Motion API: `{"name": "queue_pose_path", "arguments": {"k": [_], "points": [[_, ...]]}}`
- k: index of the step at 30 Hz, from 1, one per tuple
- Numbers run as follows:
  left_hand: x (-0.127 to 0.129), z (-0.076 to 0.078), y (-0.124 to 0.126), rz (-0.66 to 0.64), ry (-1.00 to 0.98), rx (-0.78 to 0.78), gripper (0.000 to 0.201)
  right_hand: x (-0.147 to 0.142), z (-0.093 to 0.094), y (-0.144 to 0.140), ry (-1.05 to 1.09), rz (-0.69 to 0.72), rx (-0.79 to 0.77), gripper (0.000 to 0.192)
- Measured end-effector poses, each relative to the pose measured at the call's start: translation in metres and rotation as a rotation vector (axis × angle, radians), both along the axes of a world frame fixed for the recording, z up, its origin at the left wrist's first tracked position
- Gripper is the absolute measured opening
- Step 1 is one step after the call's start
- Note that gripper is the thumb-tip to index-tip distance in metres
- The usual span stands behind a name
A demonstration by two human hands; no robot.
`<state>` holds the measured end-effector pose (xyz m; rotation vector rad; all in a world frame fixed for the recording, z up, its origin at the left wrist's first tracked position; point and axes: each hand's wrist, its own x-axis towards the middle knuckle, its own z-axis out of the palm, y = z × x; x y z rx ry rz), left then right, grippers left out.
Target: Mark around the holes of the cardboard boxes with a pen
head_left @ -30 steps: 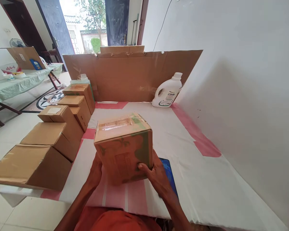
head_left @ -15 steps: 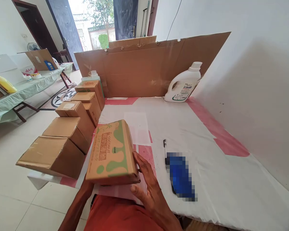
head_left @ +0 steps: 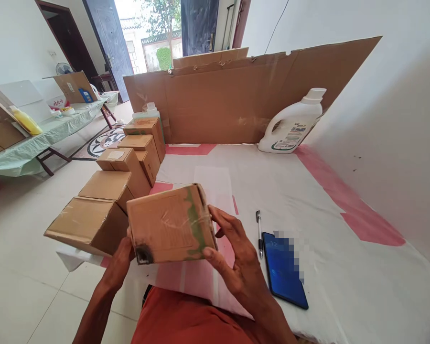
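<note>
Two-sided hold: left hand [head_left: 117,268] and right hand [head_left: 241,258] gripped the brown, green-printed cardboard box [head_left: 166,227]; uneven pressure risked a slip!

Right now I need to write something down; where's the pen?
In the head view, the pen lies on the tablecloth, just right of the picture's centre, between the right hand and the smartphone.

Creased orange-red garment [head_left: 186,317], bare forearms [head_left: 96,306], bare left hand [head_left: 117,264], bare right hand [head_left: 241,258]
</note>
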<state>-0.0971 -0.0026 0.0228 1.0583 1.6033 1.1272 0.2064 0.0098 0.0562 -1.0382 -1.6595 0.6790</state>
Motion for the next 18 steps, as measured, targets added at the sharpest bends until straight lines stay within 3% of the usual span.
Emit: {"name": "queue_pose_path", "arguments": {"k": [3,7,13,18], "points": [[0.020,0.028,0.000,-0.197,0.141,0.067,0.079,0.008,0.002,0.001,0.007,-0.110,-0.001,0.058],[0.049,0.051,0.005,-0.292,0.177,0.265,0.080,0.020,-0.001,-0.002,0.005,-0.274,-0.090,0.058],[0.078,0.049,-0.006,-0.448,0.271,0.384,0.074,0.047,0.000,0.013,0.166,-0.322,-0.187,0.053],[0.093,0.042,0.009,-0.271,0.188,0.374,0.075,0.030,0.006,-0.024,-0.064,-0.433,-0.144,0.075]]}}
